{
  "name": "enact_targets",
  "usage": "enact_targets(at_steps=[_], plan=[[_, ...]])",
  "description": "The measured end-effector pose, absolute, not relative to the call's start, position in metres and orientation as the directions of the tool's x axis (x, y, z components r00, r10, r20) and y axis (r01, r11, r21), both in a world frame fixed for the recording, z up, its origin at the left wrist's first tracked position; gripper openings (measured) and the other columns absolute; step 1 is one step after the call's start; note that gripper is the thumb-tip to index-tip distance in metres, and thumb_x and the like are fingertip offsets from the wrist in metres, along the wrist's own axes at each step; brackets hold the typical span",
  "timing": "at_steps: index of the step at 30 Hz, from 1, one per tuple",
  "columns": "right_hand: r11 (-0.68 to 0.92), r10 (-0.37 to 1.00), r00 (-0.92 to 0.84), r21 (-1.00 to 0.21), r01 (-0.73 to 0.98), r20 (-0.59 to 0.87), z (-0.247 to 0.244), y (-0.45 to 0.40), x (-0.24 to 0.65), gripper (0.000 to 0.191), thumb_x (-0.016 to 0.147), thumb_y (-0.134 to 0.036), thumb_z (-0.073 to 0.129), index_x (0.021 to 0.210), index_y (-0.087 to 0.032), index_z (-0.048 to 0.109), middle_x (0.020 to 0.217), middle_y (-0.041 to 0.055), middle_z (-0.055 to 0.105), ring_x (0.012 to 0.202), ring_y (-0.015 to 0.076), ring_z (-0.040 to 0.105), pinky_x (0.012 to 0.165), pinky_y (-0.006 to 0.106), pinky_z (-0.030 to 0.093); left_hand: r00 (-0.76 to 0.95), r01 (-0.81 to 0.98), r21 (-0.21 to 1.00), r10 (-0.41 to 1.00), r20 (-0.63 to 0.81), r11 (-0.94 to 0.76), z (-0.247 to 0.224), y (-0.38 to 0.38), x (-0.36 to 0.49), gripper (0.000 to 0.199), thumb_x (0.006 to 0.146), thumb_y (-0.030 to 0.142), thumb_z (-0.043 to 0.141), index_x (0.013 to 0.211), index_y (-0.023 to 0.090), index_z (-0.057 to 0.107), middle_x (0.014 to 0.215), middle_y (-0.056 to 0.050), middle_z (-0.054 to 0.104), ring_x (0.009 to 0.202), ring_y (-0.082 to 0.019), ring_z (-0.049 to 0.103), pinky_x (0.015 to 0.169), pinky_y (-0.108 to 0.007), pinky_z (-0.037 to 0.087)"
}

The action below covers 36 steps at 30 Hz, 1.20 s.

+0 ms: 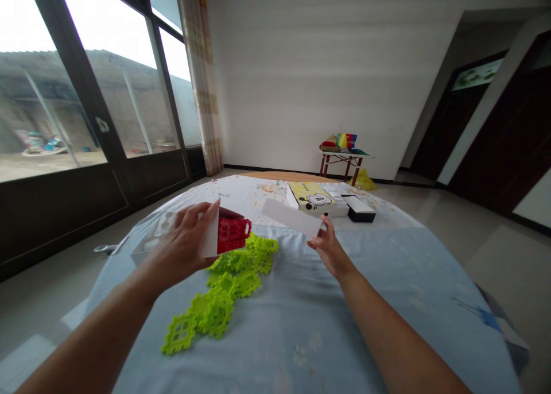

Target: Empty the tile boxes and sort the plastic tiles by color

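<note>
My left hand (187, 242) is wrapped round a white box (210, 239), tilted on its side, its open end facing right. Red plastic pieces (232, 233) with toothed edges show inside and stick out of that end. In my right hand (327, 247), a flat white piece (293, 217), perhaps a lid, is pinched between thumb and fingers at its right end. Below and between the hands, several lime-green toothed plastic pieces (215, 308) lie in a loose pile on the blue tablecloth (293, 325).
Behind my right hand are a yellow cartoon box (312, 197), a white item (340, 205) and a black box (361, 215) with a white top. A clear container (148, 242) stands behind my left hand. A small table (344, 154) is by the wall.
</note>
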State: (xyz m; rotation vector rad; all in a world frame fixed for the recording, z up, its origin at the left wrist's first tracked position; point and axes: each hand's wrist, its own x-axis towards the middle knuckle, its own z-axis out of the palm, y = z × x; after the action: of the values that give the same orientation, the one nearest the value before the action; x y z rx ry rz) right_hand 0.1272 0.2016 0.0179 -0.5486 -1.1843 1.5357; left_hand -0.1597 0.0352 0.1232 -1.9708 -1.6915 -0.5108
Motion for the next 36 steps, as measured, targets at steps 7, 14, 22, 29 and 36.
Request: enact_targets(at_steps=[7,14,22,29,36], plan=[[0.079,0.923,-0.318,-0.917,-0.391,0.215,0.011,0.203,0.13,0.079,0.059,-0.029,0.07,0.125,-0.039,0.028,0.101,-0.0024,0.053,0.099,0.0178,0.05,0.086,0.038,0.042,0.295,0.954,-0.197,0.805,0.515,-0.224,0.11,0.041,-0.151,0.088,0.065,0.021,0.061,0.141,0.024,0.017,0.13,-0.01,0.04,0.12,-0.03,0.034,0.101,-0.044,0.03],[0.054,0.932,-0.311,-0.918,-0.393,0.188,0.006,0.207,0.129,0.079,0.059,-0.028,0.07,0.125,-0.039,0.028,0.1,-0.0031,0.054,0.096,0.0167,0.05,0.085,0.036,0.041,0.327,0.94,-0.277,0.766,0.553,-0.201,0.105,0.039,-0.157,0.079,0.071,0.019,0.054,0.141,0.019,0.017,0.129,-0.013,0.04,0.121,-0.03,0.032,0.103,-0.042,0.027],[0.048,0.935,-0.305,-0.918,-0.394,0.18,0.008,0.206,0.128,0.079,0.058,-0.028,0.071,0.124,-0.039,0.028,0.104,-0.0019,0.053,0.098,0.0176,0.05,0.083,0.036,0.042,0.363,0.919,-0.347,0.75,0.553,-0.189,0.096,0.042,-0.163,0.08,0.074,0.01,0.047,0.143,0.022,0.009,0.131,-0.012,0.039,0.124,-0.028,0.032,0.104,-0.041,0.025],[0.048,0.934,-0.308,-0.918,-0.393,0.181,0.009,0.206,0.129,0.081,0.057,-0.028,0.071,0.125,-0.039,0.028,0.103,-0.0022,0.054,0.096,0.0176,0.05,0.082,0.036,0.042,0.328,0.936,-0.312,0.73,0.599,-0.165,0.101,0.04,-0.166,0.085,0.072,0.015,0.054,0.143,0.022,0.009,0.13,-0.013,0.04,0.122,-0.032,0.033,0.102,-0.045,0.028],[0.058,0.94,-0.292,-0.924,-0.378,0.179,0.007,0.208,0.129,0.082,0.058,-0.03,0.07,0.127,-0.04,0.026,0.105,-0.0021,0.054,0.094,0.0172,0.051,0.078,0.034,0.043,0.344,0.927,-0.34,0.713,0.611,-0.156,0.102,0.023,-0.172,0.079,0.073,0.01,0.048,0.143,0.021,0.013,0.132,-0.013,0.039,0.124,-0.033,0.033,0.104,-0.047,0.027]])
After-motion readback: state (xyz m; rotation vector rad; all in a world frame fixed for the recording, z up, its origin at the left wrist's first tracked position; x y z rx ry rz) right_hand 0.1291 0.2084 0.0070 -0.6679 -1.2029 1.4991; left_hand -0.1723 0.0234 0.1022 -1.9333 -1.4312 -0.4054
